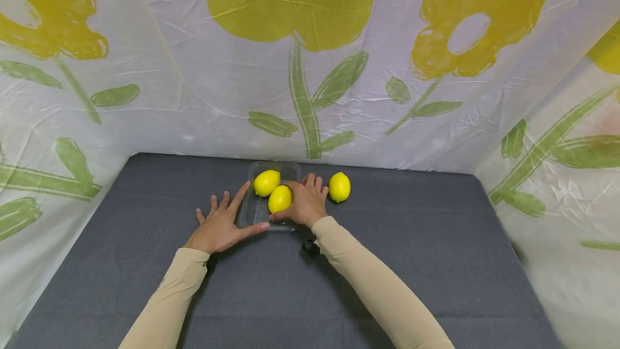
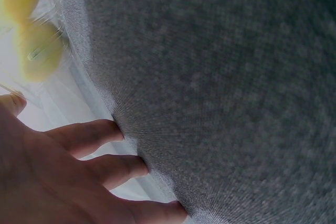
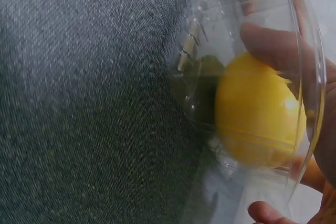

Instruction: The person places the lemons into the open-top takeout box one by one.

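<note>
A clear plastic container (image 1: 249, 214) stands near the back of the table with two yellow lemons inside. My right hand (image 1: 308, 203) reaches over its right side and holds the nearer lemon (image 1: 280, 200) between thumb and fingers. Through the clear wall in the right wrist view, that lemon (image 3: 257, 114) sits low in the container. The other lemon (image 1: 267, 182) lies behind and to its left. My left hand (image 1: 218, 230), fingers spread, is at the container's left side, thumb and index finger by the rim. In the left wrist view, several straight fingers (image 2: 86, 136) show.
A third lemon (image 1: 339, 187) lies on the table just right of my right hand. Dark grey cloth (image 1: 411, 252) covers the table. A white curtain (image 1: 194, 96) with printed yellow flowers hangs behind it and along the sides. A small black device (image 1: 310, 248) sits under the right wrist.
</note>
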The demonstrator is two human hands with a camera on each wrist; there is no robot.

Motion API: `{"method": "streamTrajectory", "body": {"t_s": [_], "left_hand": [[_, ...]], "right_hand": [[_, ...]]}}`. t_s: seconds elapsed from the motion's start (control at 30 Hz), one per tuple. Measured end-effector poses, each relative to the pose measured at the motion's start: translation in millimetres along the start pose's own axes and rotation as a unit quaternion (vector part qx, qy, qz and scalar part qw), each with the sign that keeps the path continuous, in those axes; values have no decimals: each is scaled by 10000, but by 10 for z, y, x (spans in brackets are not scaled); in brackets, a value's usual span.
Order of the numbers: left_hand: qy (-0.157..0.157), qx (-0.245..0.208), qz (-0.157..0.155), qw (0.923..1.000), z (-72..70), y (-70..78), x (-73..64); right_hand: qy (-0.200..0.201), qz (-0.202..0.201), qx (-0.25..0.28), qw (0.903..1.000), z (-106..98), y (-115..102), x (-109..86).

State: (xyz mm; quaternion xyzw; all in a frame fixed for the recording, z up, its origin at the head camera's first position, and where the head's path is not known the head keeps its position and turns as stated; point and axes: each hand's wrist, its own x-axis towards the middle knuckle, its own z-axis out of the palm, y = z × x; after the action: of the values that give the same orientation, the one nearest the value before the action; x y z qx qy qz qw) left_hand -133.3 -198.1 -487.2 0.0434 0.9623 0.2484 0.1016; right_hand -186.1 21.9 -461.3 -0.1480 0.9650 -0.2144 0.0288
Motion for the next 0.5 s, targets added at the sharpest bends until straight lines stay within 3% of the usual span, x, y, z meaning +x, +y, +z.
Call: {"method": "streamTrajectory", "body": {"t_s": [0.5], "left_hand": [[0,43,23,10000,-11,-6,-13]], "right_hand": [[-355,119,-110,9992,57,-133,-42]]}}
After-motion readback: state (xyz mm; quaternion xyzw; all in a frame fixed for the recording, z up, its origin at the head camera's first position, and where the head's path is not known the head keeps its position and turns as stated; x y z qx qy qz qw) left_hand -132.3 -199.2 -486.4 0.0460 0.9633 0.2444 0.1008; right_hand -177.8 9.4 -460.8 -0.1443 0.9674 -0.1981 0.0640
